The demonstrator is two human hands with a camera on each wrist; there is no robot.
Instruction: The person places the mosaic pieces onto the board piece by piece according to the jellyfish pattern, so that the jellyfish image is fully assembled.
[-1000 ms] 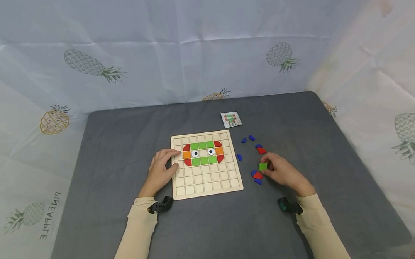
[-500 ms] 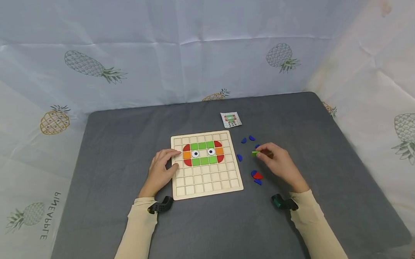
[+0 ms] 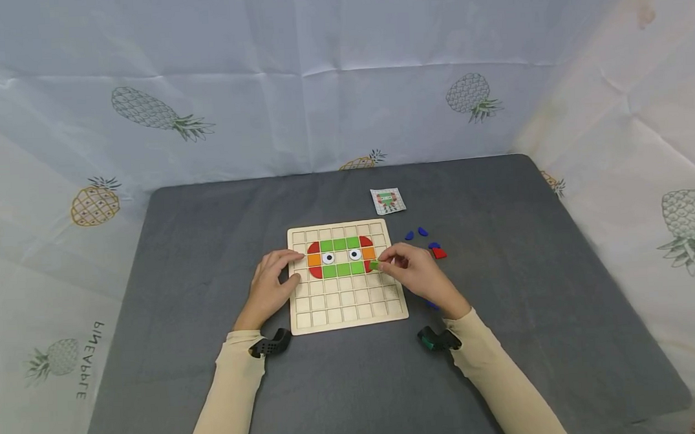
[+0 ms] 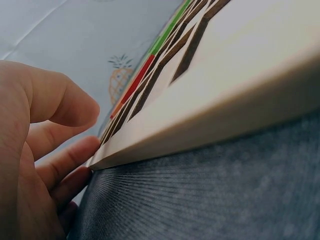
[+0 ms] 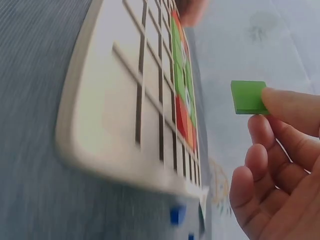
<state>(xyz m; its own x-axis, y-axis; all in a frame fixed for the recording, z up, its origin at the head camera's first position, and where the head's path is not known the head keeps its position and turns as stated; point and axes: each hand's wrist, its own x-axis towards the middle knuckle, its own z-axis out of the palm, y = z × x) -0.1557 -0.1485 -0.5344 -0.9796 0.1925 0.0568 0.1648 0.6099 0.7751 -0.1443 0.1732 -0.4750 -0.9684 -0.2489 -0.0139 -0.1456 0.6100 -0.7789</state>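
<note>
Pinching a green tile [image 5: 248,97] in the right hand [image 3: 414,269], above the right side of the grid board [image 3: 339,301]. Touching its left edge with the left hand [image 3: 268,288], thumb and fingers parted, holding nothing. Already laid: a face-like pattern [image 3: 339,244]. Apparently left: lower rows, loose blue pieces [image 3: 422,231], a red piece [image 3: 439,253].

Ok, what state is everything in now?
Right hand: pinching the green square
Green square: held above the board
Left hand: resting at the board's left edge
Board: flat on the table, partly filled
Eye pieces: both set in the board
Loose red piece: off the board
Loose blue pieces: off the board
Card: lying picture side up
</note>
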